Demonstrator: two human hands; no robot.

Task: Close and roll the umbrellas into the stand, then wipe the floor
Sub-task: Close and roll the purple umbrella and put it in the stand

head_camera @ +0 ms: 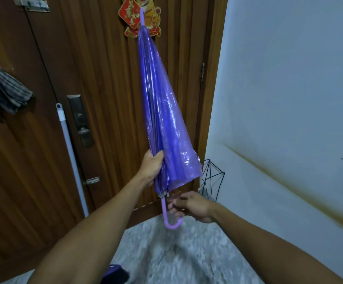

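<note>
A closed purple translucent umbrella (162, 111) points tip-up in front of the wooden door. My left hand (152, 167) grips its gathered canopy near the lower rim. The lilac hooked handle (169, 218) hangs below. My right hand (191, 206) hovers just right of the handle with fingers loosely spread, blurred, holding nothing. The black wire umbrella stand (212, 179) sits on the floor in the corner behind, between door and wall.
A brown wooden door (105, 78) fills the left, with a lock plate (80, 119) and a striped cloth (4, 93) hanging on it. A mop pole (72, 158) leans against the door. A white wall (289, 99) is right; speckled grey floor (176, 253) below.
</note>
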